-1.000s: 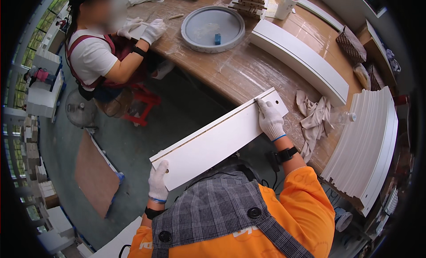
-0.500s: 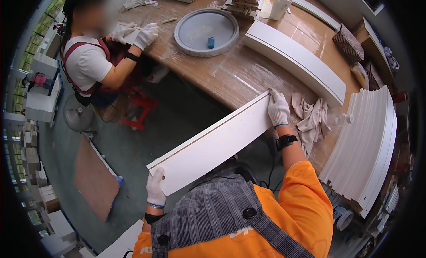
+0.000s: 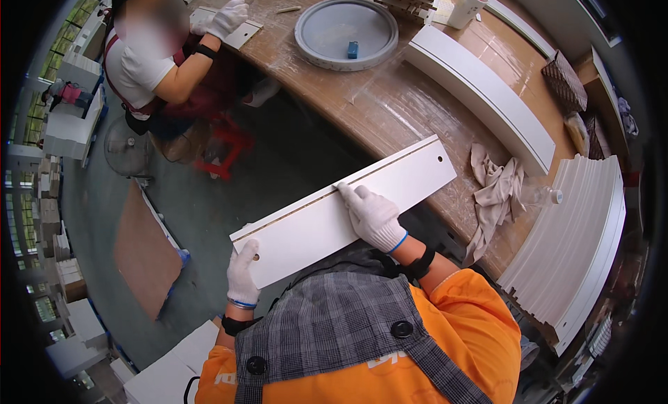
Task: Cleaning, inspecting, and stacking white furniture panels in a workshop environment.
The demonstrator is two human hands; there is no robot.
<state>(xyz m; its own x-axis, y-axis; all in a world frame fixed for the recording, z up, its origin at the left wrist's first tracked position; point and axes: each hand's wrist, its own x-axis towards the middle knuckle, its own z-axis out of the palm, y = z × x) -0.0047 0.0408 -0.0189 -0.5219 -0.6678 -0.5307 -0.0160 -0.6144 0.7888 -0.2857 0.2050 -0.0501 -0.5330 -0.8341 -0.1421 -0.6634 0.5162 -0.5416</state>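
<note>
A long white board (image 3: 334, 216) with a narrow brown groove along its far side and a round hole near each end lies slantwise before me. Its right end reaches over the table edge. My left hand (image 3: 242, 273), in a white knit glove, is closed round the board's left end, with the thumb beside the hole. On the middle of the board's face rests my right hand (image 3: 372, 217), gloved too. Its fingers are stretched out, with the tips touching the groove; part of its underside is hidden.
A brown table (image 3: 376, 112) carries a grey round tray (image 3: 313, 42) with a small blue block (image 3: 353, 50), a curved white panel (image 3: 480, 91) and a crumpled cloth (image 3: 495, 188). White panels (image 3: 563, 230) are stacked at right. A gloved co-worker (image 3: 153, 70) sits far left, by a red stool (image 3: 229, 147).
My right hand has left the board's far right end and moved left onto its middle. The left hand keeps its hold. One of the co-worker's hands has lifted off a white piece.
</note>
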